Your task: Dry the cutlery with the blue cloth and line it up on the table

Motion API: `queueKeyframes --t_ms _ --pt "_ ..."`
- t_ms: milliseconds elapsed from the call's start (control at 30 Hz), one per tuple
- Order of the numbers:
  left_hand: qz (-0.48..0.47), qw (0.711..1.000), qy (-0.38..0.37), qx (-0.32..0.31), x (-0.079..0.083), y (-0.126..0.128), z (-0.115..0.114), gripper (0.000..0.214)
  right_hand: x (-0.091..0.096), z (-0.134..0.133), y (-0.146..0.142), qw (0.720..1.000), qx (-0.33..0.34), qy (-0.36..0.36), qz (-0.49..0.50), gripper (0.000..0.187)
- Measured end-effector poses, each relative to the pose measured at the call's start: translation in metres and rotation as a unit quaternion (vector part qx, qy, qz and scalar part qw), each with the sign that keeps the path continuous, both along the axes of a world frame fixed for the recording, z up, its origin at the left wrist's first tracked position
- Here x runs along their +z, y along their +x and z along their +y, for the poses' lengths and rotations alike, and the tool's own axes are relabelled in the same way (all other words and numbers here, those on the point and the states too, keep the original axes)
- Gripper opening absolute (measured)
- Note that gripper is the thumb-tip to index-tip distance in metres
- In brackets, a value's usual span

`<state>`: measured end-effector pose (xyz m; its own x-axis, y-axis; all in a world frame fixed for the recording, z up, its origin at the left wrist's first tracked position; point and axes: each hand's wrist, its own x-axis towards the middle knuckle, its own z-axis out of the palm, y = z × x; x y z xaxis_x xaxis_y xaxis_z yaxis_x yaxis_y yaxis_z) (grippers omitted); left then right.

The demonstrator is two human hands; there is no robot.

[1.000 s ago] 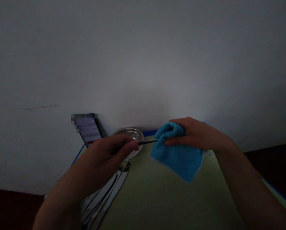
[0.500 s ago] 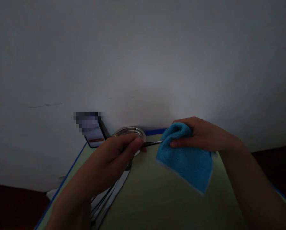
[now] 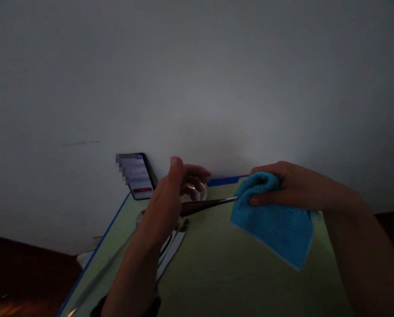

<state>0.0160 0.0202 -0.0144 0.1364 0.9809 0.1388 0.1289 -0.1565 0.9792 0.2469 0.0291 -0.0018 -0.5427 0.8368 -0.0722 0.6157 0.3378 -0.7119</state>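
My left hand (image 3: 172,198) is raised over the green table (image 3: 217,268), thumb up and fingers curled round the handle end of a slim metal utensil (image 3: 210,204), probably a knife. The utensil's tip runs right into a blue cloth (image 3: 276,222). My right hand (image 3: 289,187) pinches the top of that cloth around the tip, and the rest of the cloth hangs down above the table. The light is dim.
A small metal dish (image 3: 198,191) sits behind my left hand at the table's far edge. A phone (image 3: 140,177) with a lit screen leans on the white wall. Several pieces of cutlery (image 3: 172,244) lie under my left forearm. Blue tape (image 3: 94,255) lines the table edge.
My left hand has turned so the thumb points up, and more of the utensil shows between it and the cloth. Both hands sit further right in view.
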Motion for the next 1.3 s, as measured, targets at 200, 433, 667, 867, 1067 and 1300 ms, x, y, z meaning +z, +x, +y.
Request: queueKeyframes --t_ms 200,433,667,867,1067,1300 --pt "-0.183 0.981 0.059 0.005 -0.011 0.013 0.004 0.065 0.001 -0.002 -0.004 0.999 -0.013 0.035 -0.017 0.029" --pt "-0.165 0.983 0.083 0.011 -0.012 0.015 0.004 0.074 -0.001 -0.003 -0.01 0.999 -0.017 0.035 -0.006 0.03" --pt "-0.163 0.983 0.087 -0.02 -0.012 0.016 0.003 0.073 0.0 -0.003 -0.007 0.999 0.015 0.006 -0.034 0.036" --pt "-0.176 0.98 0.07 -0.068 -0.021 0.029 0.001 0.068 0.001 -0.011 -0.026 0.992 0.101 0.027 -0.077 0.031" --pt "-0.044 0.996 0.07 -0.034 -0.03 0.034 -0.002 0.056 -0.004 -0.01 -0.037 0.987 0.121 0.078 -0.077 0.028" --pt "0.264 0.958 0.1 -0.057 -0.014 0.01 -0.002 0.036 -0.001 -0.007 -0.026 0.989 0.068 0.108 -0.069 0.031"
